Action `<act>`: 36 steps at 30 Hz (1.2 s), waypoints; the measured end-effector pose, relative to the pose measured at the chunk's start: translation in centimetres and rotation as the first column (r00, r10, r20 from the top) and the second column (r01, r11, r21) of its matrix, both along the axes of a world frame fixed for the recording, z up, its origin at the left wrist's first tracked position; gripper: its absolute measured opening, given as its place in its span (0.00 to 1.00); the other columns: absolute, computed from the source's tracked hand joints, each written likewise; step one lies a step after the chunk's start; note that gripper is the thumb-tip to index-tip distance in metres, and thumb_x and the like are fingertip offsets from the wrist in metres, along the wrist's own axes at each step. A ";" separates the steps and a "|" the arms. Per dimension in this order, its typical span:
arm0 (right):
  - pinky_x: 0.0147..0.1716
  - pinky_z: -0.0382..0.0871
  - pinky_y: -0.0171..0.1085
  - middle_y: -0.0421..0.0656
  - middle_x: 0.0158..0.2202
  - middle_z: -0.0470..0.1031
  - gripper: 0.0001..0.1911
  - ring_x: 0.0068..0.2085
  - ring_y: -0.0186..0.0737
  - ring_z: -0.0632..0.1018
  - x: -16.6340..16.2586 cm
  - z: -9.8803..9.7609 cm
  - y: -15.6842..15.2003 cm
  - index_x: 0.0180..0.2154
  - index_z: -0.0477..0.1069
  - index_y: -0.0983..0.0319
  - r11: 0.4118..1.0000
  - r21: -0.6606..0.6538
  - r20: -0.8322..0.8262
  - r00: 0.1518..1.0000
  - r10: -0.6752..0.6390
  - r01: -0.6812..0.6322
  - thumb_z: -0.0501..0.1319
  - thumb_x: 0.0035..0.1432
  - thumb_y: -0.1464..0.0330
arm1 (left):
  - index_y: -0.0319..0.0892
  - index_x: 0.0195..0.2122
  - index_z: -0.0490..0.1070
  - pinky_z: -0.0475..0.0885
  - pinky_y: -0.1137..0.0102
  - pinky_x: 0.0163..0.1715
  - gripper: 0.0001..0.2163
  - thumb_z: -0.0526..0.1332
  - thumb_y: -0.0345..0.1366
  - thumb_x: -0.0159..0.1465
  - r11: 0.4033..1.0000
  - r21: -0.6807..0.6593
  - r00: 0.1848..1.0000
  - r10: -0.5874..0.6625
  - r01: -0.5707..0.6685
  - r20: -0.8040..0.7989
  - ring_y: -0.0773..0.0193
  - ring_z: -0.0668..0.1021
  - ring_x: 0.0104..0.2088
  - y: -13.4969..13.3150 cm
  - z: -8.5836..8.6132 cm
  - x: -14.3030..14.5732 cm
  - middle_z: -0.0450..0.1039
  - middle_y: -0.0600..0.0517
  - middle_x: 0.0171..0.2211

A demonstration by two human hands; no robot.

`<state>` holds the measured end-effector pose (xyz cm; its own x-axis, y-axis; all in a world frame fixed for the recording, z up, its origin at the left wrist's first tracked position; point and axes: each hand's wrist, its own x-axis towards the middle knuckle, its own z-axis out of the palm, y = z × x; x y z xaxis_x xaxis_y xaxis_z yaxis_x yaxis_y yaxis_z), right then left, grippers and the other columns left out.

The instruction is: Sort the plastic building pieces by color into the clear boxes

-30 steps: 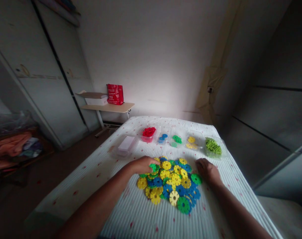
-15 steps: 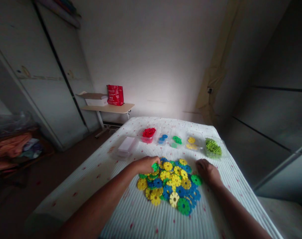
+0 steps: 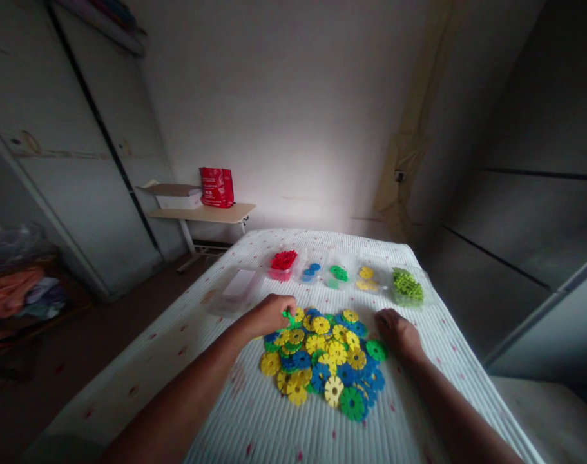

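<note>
A heap of notched plastic discs (image 3: 337,352), yellow, blue and green, lies on the striped, quilted bed cover (image 3: 269,432). At the heap's far left edge, my left hand (image 3: 275,312) is closed in a pinch on a green notched disc (image 3: 288,316), held tilted and partly hidden by the fingers. To the right of the heap, my right hand (image 3: 398,330) rests on the cover with its fingers curled under. Whether anything is inside that hand is hidden. Just beside it lies a green disc (image 3: 376,350) at the heap's edge.
Behind the heap stand clear boxes holding red pieces (image 3: 284,260), blue discs (image 3: 311,270), green discs (image 3: 338,273), yellow discs (image 3: 366,273) and lime-green pieces (image 3: 407,284). A clear box (image 3: 238,287) with something white sits left. A red bag (image 3: 216,187) stands on a side table (image 3: 206,213).
My left hand has drawn slightly left and up from the heap, with the green disc now tilted in its fingers. My right hand stays beside the heap. The view has shifted slightly right.
</note>
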<state>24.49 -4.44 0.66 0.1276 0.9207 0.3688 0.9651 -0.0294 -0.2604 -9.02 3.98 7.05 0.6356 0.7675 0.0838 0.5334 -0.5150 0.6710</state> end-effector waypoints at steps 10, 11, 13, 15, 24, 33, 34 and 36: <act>0.29 0.61 0.31 0.43 0.35 0.75 0.15 0.33 0.35 0.75 0.1 -0.3 0.1 0.33 0.73 0.60 1.000 0.002 0.010 1.000 0.013 -0.013 0.48 0.60 0.69 | 0.37 0.32 0.70 0.63 0.78 0.23 0.09 0.61 0.27 0.48 0.983 -0.105 0.939 0.177 -0.152 0.296 0.72 0.69 0.22 7.4 3.3 10.2 0.67 0.58 0.21; 0.29 0.61 0.30 0.43 0.35 0.75 0.15 0.34 0.36 0.75 0.2 -0.3 0.1 0.33 0.73 0.60 1.000 0.004 0.011 1.000 0.017 -0.017 0.48 0.60 0.69 | 0.38 0.34 0.71 0.64 0.77 0.24 0.10 0.61 0.26 0.49 0.979 -0.085 0.929 0.205 -0.187 0.309 0.71 0.71 0.23 8.1 3.5 11.5 0.69 0.57 0.23; 0.29 0.61 0.30 0.43 0.34 0.74 0.15 0.34 0.36 0.75 0.2 -0.3 0.1 0.32 0.73 0.60 1.000 0.007 0.010 1.000 0.025 -0.025 0.48 0.60 0.69 | 0.39 0.38 0.71 0.66 0.77 0.27 0.14 0.60 0.25 0.50 0.963 -0.045 0.912 0.266 -0.265 0.314 0.70 0.73 0.27 9.1 3.6 13.4 0.71 0.56 0.27; 0.29 0.61 0.30 0.43 0.33 0.74 0.14 0.33 0.35 0.75 0.2 -0.2 0.1 0.32 0.73 0.60 1.000 0.007 0.005 1.000 0.021 -0.021 0.49 0.59 0.69 | 0.40 0.40 0.72 0.68 0.75 0.32 0.16 0.60 0.23 0.50 0.943 0.000 0.901 0.317 -0.332 0.296 0.67 0.75 0.31 9.5 3.2 14.3 0.73 0.54 0.30; 0.29 0.63 0.30 0.43 0.34 0.75 0.14 0.33 0.36 0.76 0.1 -0.1 -0.1 0.33 0.74 0.59 1.000 -0.005 -0.002 1.000 0.010 -0.010 0.49 0.59 0.68 | 0.40 0.33 0.75 0.69 0.71 0.41 0.10 0.56 0.24 0.55 0.939 0.171 0.950 0.273 -0.298 0.154 0.64 0.76 0.37 4.1 0.3 6.5 0.77 0.50 0.34; 0.24 0.68 0.33 0.42 0.28 0.76 0.15 0.25 0.36 0.74 -2.5 6.8 -2.1 0.45 0.71 0.61 0.944 0.149 -0.361 0.872 0.330 -0.296 0.53 0.59 0.64 | 0.41 0.35 0.73 0.68 0.68 0.43 0.12 0.51 0.25 0.57 0.880 0.349 0.944 0.327 -0.322 0.049 0.62 0.74 0.40 -2.0 -4.8 -2.8 0.74 0.49 0.36; 0.27 0.70 0.35 0.43 0.32 0.76 0.15 0.28 0.37 0.76 -3.1 8.1 -3.7 0.47 0.69 0.59 0.917 0.211 -0.381 0.835 0.396 -0.338 0.54 0.60 0.64 | 0.41 0.35 0.73 0.68 0.68 0.44 0.13 0.51 0.25 0.56 0.871 0.352 0.937 0.345 -0.342 0.058 0.62 0.74 0.40 -2.1 -5.2 -3.2 0.74 0.49 0.36; 0.33 0.72 0.39 0.45 0.39 0.75 0.18 0.36 0.41 0.76 -3.8 9.7 -7.8 0.53 0.65 0.54 0.830 0.339 -0.370 0.749 0.550 -0.443 0.57 0.59 0.65 | 0.41 0.35 0.74 0.68 0.67 0.44 0.13 0.52 0.24 0.56 0.862 0.344 0.925 0.374 -0.373 0.066 0.61 0.73 0.40 -2.1 -5.9 -3.6 0.74 0.49 0.36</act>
